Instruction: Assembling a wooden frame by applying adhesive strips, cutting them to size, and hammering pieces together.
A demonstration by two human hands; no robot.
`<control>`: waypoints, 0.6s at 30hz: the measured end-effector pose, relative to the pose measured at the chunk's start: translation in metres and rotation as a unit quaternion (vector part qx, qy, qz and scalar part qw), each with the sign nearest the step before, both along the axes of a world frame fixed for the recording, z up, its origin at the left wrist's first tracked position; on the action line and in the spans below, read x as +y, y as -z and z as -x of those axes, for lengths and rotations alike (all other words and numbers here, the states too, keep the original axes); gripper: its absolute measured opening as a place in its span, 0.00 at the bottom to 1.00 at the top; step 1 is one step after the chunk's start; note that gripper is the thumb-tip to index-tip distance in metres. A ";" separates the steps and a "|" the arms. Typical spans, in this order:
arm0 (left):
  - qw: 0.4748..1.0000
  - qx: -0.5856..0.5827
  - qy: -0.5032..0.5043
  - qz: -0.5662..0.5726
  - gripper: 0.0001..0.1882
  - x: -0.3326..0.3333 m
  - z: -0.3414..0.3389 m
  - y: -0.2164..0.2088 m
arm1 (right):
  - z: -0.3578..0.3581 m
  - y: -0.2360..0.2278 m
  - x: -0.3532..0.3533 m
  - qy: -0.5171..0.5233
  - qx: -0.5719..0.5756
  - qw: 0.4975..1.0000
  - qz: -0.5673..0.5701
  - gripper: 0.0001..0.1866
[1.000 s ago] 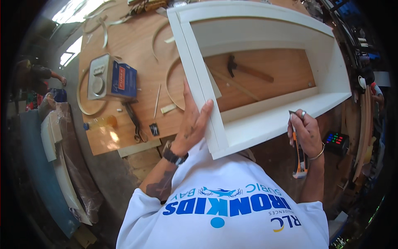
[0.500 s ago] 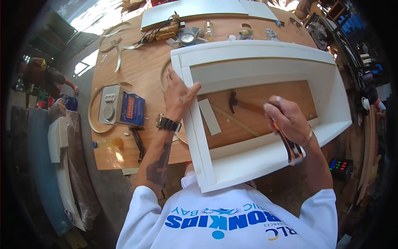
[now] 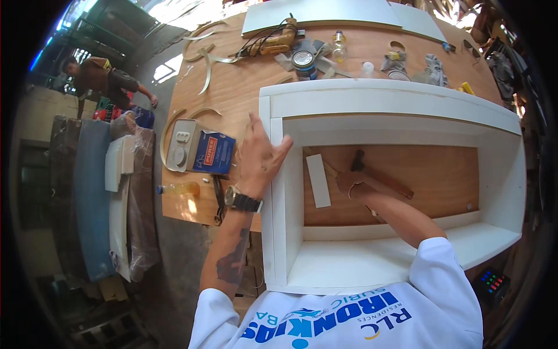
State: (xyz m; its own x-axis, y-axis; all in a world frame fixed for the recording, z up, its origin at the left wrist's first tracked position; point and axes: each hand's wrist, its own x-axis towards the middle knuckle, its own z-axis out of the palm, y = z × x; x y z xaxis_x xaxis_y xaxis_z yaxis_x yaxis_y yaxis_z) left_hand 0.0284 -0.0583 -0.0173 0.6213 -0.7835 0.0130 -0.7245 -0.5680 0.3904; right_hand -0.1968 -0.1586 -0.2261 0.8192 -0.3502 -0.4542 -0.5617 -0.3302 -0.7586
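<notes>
Seen from the head camera, a white box-like frame (image 3: 395,104) lies over the worktop (image 3: 235,87) directly in front of the torso, its near edge close to the white shirt (image 3: 444,299). We observe the left hand (image 3: 260,157) at the frame's left side, its grip unclosed: the fingers extend along the outer edge and the thumb spreads toward the rim. The right hand (image 3: 347,182) reaches down inside the frame, near the hammer (image 3: 390,180); it is dark and foreshortened, so we cannot tell whether its grip is clenched or grasps anything. Within the same opening we note a short white strip (image 3: 318,180), left of the right hand. To the left of the frame we find a blue-and-white can (image 3: 215,152) and a bottle of amber liquid (image 3: 181,189); beyond it lie a yellow drill (image 3: 280,42) and white boards (image 3: 319,17). At far left, a co-worker (image 3: 104,81) extends one arm.
</notes>
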 end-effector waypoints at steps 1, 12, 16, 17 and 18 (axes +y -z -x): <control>1.000 -0.021 0.005 0.022 0.43 -0.004 -0.001 0.002 | 0.016 0.016 0.003 0.013 -0.015 0.999 -0.033 0.15; 0.993 -0.087 0.033 0.078 0.34 -0.015 0.000 0.001 | 0.056 0.130 0.041 0.185 -0.148 0.901 -0.362 0.14; 0.993 -0.087 0.032 0.072 0.34 -0.013 0.000 0.002 | 0.073 0.170 0.050 0.245 -0.186 0.831 -0.463 0.14; 0.993 -0.091 0.033 0.074 0.34 -0.012 0.000 0.004 | 0.073 0.179 0.052 0.261 -0.196 0.811 -0.486 0.14; 0.992 -0.095 0.032 0.076 0.34 -0.011 0.000 0.004 | 0.035 0.184 0.054 0.274 -0.204 0.790 -0.509 0.15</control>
State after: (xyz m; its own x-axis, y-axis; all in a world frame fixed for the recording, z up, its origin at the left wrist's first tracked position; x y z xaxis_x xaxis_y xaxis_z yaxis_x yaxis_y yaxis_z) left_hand 0.0287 -0.0696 -0.0215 0.5451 -0.8016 0.2456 -0.8259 -0.4632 0.3215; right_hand -0.2319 -0.1044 -0.4101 0.8219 -0.3261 -0.4670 -0.0498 0.7756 -0.6293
